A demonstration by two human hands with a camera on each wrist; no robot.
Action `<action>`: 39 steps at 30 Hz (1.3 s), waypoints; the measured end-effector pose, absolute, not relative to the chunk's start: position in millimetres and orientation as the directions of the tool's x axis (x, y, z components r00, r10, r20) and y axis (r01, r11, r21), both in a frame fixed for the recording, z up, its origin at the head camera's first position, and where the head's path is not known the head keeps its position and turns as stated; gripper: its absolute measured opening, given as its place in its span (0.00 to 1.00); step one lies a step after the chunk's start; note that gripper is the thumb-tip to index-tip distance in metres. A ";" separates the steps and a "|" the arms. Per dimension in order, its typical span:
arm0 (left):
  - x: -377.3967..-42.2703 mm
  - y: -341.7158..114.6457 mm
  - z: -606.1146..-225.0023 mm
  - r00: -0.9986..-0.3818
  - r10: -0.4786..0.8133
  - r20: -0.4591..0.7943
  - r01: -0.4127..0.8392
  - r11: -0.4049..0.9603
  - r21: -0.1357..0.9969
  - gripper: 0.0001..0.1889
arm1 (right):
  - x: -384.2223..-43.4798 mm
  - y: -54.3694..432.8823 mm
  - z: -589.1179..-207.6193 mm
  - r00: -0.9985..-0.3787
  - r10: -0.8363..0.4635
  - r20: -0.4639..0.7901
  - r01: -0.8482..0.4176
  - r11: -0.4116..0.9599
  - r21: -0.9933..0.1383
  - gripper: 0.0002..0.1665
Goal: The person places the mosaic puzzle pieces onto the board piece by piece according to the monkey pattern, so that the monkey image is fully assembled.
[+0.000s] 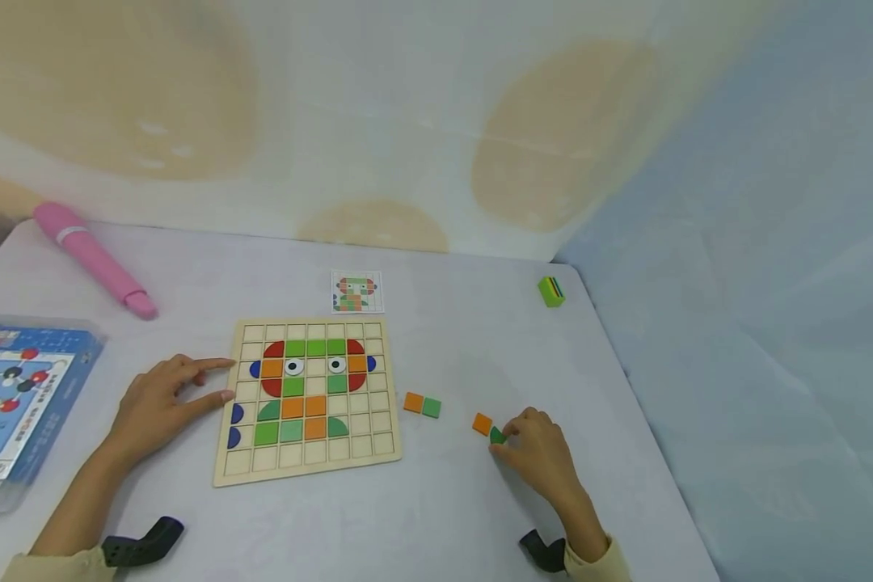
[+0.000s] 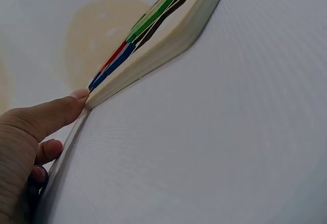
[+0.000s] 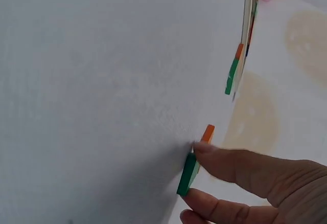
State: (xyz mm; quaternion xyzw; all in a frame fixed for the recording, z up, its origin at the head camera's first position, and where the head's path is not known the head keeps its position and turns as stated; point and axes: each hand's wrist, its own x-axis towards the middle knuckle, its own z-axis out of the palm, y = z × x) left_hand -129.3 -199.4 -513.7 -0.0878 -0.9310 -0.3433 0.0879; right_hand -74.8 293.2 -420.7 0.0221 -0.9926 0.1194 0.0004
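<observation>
A wooden grid board (image 1: 382,443) lies on the table, bearing red, green, orange and blue tiles and two eye tiles in a face-like pattern. At its left edge, my left hand (image 1: 162,398) touches the rim with index fingertip and thumb extended; the left wrist view shows the thumb (image 2: 64,112) against the board's side. Right of the board, my right hand (image 1: 541,457) pinches a green curved-edge tile (image 1: 497,436) between thumb and finger, low over the table. Beside that tile lies an orange square tile (image 1: 482,423); I cannot tell whether they touch.
Between board and right hand lie an orange tile (image 1: 413,402) and a green tile (image 1: 432,406), side by side. Behind the board is a pattern card (image 1: 357,292). A small tile stack (image 1: 551,292) sits back right. Leftward are a pink rod-shaped object (image 1: 94,259) and a blue box (image 1: 22,404).
</observation>
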 end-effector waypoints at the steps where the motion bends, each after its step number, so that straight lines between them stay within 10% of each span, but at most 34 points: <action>1: -128.9 -199.4 -513.6 -0.969 0.103 0.225 0.225 0.749 0.623 0.26 | -74.4 293.3 -421.1 -0.999 -0.050 0.003 -0.050 0.971 -0.233 0.12; 12: -131.3 -197.6 -512.5 -0.967 0.112 0.229 0.234 0.748 0.621 0.26 | -74.0 252.9 -414.3 -0.954 -0.255 0.159 -0.288 0.928 -0.237 0.12; 26: -129.0 -197.9 -515.6 -0.970 0.103 0.222 0.225 0.734 0.641 0.25 | -81.6 49.0 -415.1 -0.591 -0.804 -0.062 -0.805 0.593 -0.017 0.12; 39: -129.3 -198.1 -514.3 -0.969 0.100 0.225 0.223 0.740 0.634 0.24 | -90.1 12.1 -435.3 -0.681 -0.731 -0.032 -0.729 0.682 -0.063 0.12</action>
